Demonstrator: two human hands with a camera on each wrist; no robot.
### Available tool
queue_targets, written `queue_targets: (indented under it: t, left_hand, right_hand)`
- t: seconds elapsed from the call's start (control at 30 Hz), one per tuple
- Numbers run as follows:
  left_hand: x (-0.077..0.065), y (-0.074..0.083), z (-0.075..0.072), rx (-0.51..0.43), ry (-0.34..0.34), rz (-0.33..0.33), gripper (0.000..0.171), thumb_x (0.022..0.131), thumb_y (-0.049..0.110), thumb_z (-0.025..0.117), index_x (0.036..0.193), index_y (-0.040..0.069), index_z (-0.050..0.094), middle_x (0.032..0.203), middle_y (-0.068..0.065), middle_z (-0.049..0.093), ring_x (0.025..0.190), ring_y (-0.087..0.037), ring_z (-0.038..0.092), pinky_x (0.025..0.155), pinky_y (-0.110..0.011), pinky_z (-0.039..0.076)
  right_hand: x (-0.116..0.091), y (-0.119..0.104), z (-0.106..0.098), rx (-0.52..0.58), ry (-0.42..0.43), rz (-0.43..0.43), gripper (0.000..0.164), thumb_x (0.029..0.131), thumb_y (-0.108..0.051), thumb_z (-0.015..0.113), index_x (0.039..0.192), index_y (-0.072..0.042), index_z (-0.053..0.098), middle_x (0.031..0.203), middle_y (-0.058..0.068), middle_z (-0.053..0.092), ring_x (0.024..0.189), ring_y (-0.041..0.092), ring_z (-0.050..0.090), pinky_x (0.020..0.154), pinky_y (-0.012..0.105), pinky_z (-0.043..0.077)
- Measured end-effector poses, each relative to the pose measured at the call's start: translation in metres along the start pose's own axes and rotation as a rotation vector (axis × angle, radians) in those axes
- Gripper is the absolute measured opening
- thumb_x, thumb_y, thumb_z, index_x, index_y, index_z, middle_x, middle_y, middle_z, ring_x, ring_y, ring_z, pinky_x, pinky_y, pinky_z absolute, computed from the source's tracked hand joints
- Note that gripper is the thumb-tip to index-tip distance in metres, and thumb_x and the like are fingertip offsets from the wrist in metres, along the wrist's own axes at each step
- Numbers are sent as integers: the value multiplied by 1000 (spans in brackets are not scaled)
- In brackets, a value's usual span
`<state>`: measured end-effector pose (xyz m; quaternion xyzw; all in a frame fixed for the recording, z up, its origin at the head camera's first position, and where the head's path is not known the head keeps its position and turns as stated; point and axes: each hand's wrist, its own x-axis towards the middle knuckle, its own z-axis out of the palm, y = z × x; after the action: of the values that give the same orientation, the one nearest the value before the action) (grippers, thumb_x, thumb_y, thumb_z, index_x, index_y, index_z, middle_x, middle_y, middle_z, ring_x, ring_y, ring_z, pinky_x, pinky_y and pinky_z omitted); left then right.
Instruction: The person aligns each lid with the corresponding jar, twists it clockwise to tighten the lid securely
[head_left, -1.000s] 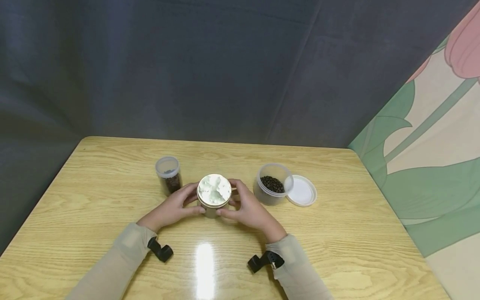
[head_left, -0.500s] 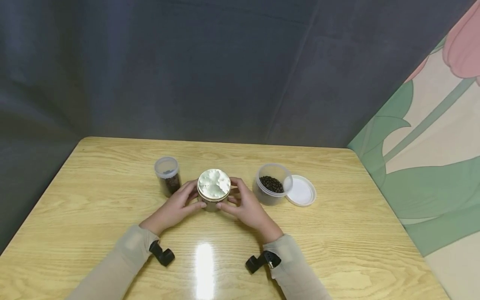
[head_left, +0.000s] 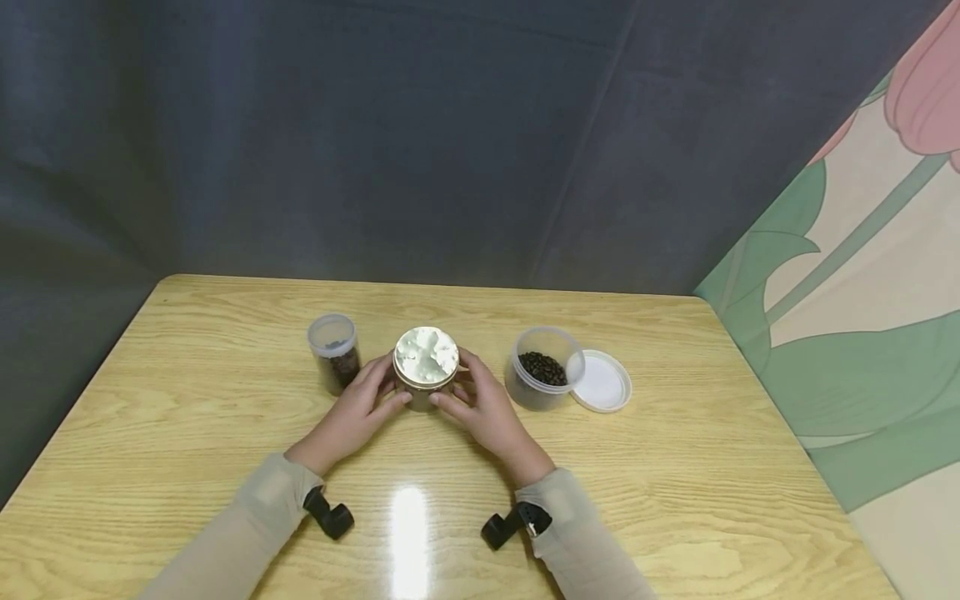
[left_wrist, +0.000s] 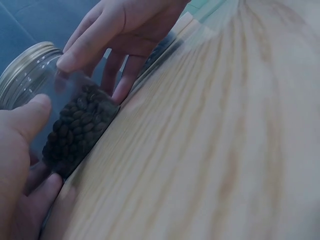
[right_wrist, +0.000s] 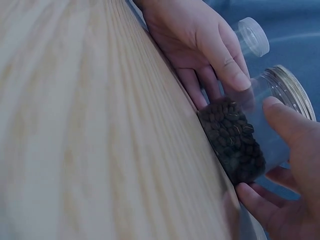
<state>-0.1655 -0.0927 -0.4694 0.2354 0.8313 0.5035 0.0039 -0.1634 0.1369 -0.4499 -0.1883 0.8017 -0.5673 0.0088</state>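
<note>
A clear jar (left_wrist: 75, 125) with a gold-coloured metal lid (head_left: 427, 357) stands upright on the wooden table, its lower part filled with coffee beans (right_wrist: 231, 137). My left hand (head_left: 352, 417) holds the jar from the left, thumb at the front and fingers curving round its side. From the opposite side my right hand (head_left: 491, 417) grips it the same way. Both wrist views show the thumbs pressed on the clear wall and the jar's base at the tabletop. The far-side fingers are partly hidden behind the jar.
Close beyond my left hand stands a slim lidded container (head_left: 335, 354) with dark contents. To the right is an uncovered plastic tub (head_left: 545, 371) of coffee beans, a white lid (head_left: 602, 382) lying against it. A dark curtain (head_left: 420, 150) hangs behind the table (head_left: 712, 500).
Both hands have moved the jar a short way across the table, away from me. The slim container, the tub and the white lid stay where they were.
</note>
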Motion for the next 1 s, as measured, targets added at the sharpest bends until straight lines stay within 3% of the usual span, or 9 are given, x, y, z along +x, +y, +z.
queue_targets:
  t: [0.47, 1.0]
  left_hand:
    - [1, 3, 5, 39, 47, -27, 73, 106, 22, 56, 161, 0, 12, 159, -30, 25, 144, -44, 35, 115, -48, 40]
    - [1, 10, 13, 65, 112, -52, 74, 105, 17, 58, 159, -6, 13, 158, -30, 28, 140, -43, 41, 112, -44, 43]
  right_hand:
    - [5, 4, 7, -38, 20, -6, 79, 93, -11, 75, 159, -10, 31, 154, 17, 41, 134, 32, 52, 107, 27, 48]
    - [6, 9, 9, -56, 43, 2, 79, 93, -13, 74, 159, -12, 31, 151, 22, 39, 132, 34, 54, 105, 27, 49]
